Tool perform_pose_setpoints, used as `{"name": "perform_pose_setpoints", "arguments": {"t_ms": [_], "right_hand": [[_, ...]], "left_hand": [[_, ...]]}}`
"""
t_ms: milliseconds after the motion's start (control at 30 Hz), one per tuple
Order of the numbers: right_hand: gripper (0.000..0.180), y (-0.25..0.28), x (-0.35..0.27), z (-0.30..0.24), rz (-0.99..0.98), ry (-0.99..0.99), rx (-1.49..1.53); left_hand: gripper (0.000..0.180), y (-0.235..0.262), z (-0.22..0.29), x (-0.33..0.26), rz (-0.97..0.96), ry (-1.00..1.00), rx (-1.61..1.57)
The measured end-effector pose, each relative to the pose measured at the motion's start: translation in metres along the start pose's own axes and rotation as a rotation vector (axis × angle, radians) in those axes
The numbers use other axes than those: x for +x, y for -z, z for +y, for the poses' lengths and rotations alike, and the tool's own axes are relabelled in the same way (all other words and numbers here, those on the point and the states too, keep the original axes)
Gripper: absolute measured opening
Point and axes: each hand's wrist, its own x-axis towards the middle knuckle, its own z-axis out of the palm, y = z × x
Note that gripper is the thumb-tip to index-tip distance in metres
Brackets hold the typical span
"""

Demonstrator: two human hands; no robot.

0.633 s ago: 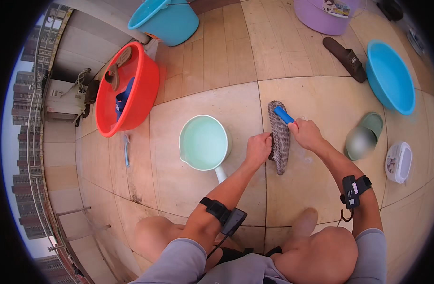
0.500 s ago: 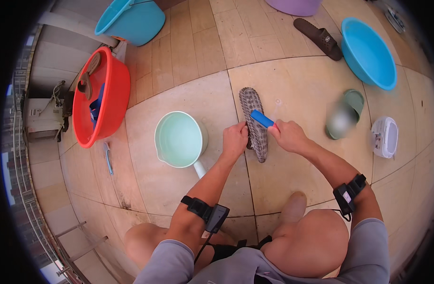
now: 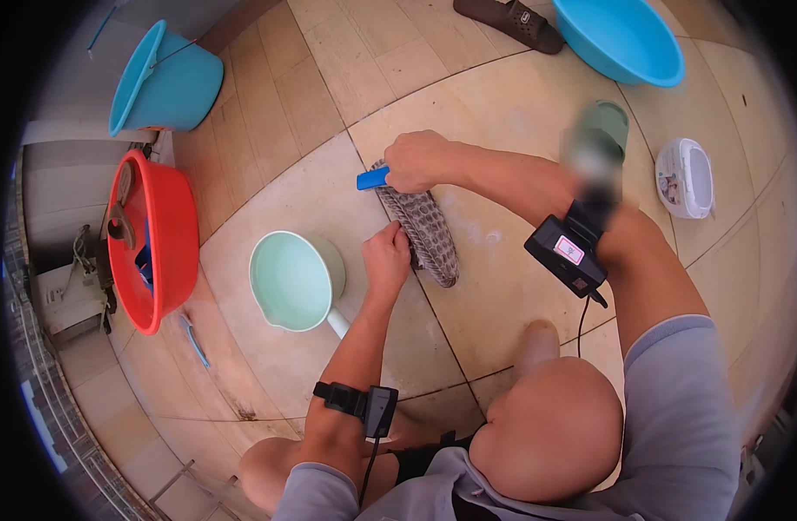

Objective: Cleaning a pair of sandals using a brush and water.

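My left hand [image 3: 387, 259] is closed on the near side of a slipper [image 3: 426, 230], whose grey-brown patterned sole faces up. The fingers' exact hold at its edge is partly hidden. My right hand [image 3: 418, 161] grips a blue scrubbing brush [image 3: 372, 179] at the slipper's far end, and covers part of that end. The brush's bristles do not show. To the left of my left hand stands a pale green water dipper [image 3: 330, 260] with a spout, its handle reaching toward my left forearm.
A red tub [image 3: 179, 247] with footwear in it stands at the left, below a blue bucket [image 3: 185, 91]. A small light-blue brush [image 3: 192, 340] lies nearby. Toward the right are a brown slipper [image 3: 511, 22], a blue basin [image 3: 620, 43], a green slipper [image 3: 614, 126] and a white plastic box [image 3: 676, 178].
My right hand has moved with the brush from the slipper's middle to its far end. The slipper lies more slanted, and the whole view has turned and shifted.
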Motion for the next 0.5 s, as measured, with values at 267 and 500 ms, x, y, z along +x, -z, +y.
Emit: {"name": "perform_pose_setpoints", "arguments": {"t_ms": [267,500], "right_hand": [[0.040,-0.013,0.016,0.049,0.047,-0.054,0.035],[0.053,-0.162,-0.140,0.061,0.077,-0.195,0.614]], "left_hand": [[0.021,-0.004,0.016,0.001,-0.029,0.120,-0.069],[0.024,-0.014,0.000,-0.008,0.062,0.172,-0.101]]}}
